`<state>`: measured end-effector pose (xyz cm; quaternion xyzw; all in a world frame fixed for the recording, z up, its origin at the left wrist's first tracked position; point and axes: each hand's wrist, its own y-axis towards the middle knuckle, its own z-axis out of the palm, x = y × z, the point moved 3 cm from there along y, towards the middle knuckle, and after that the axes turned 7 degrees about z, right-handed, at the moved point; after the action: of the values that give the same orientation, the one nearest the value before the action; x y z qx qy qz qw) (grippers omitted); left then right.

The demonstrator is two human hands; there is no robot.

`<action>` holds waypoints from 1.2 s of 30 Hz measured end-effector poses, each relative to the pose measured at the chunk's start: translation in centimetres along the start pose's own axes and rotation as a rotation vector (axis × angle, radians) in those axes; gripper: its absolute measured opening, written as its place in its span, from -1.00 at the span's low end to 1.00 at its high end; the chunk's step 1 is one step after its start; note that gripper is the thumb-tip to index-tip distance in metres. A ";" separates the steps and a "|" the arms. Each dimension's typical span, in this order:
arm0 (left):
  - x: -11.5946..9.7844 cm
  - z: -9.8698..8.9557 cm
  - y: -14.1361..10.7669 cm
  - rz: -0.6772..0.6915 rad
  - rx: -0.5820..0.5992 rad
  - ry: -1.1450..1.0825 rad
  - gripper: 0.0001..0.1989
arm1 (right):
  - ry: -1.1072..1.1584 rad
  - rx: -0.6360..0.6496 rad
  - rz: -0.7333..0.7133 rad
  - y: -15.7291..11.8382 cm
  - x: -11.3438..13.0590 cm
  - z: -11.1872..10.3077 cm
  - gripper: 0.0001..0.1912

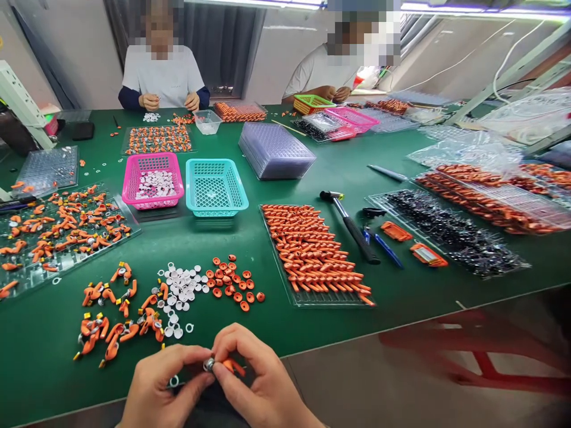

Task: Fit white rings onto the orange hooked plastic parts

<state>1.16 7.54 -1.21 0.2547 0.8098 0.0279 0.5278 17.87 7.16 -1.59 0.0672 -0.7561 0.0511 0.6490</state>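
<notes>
At the table's near edge, my left hand [163,380] and my right hand [254,374] meet fingertip to fingertip. Thumb and forefinger of the left pinch a small silver round piece [209,364], which looks like an earphone driver. From between the right hand's fingers sticks an orange earbud shell [235,367], partly hidden; whether the two are joined I cannot tell. Just beyond lie loose orange earbud shells [118,339] with silver and yellow bits, a heap of white discs [182,288] and orange round caps [229,282]. A white ring [173,381] is beside my left hand.
Right of the caps is a tray of orange stems [316,255], then a hammer [350,226], blue pens [387,249] and a tray of black parts [450,229]. Farther back stand a pink basket [127,178], a turquoise basket [191,196] and stacked clear trays [276,151]. Two people sit opposite.
</notes>
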 end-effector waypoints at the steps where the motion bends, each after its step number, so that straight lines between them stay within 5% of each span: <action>1: -0.1 0.0 0.0 0.006 0.002 0.004 -0.72 | -0.007 0.001 0.000 0.0 0.0 0.0 -0.89; 20: -1.7 -0.1 1.0 0.182 -0.062 0.128 -0.90 | -0.078 0.029 0.038 -0.2 -0.2 0.3 -0.91; 28: -0.1 0.4 -0.3 0.145 -0.089 0.183 -0.83 | -0.078 0.045 0.042 -0.1 -0.1 0.2 -0.91; 36: -2.0 -0.1 -0.4 0.348 -0.151 0.422 -0.83 | 0.095 0.075 0.180 -0.4 -0.2 0.4 -0.97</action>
<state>1.52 6.35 0.39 0.3387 0.8415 0.2308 0.3521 17.57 6.69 -1.87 0.0206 -0.7250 0.1407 0.6739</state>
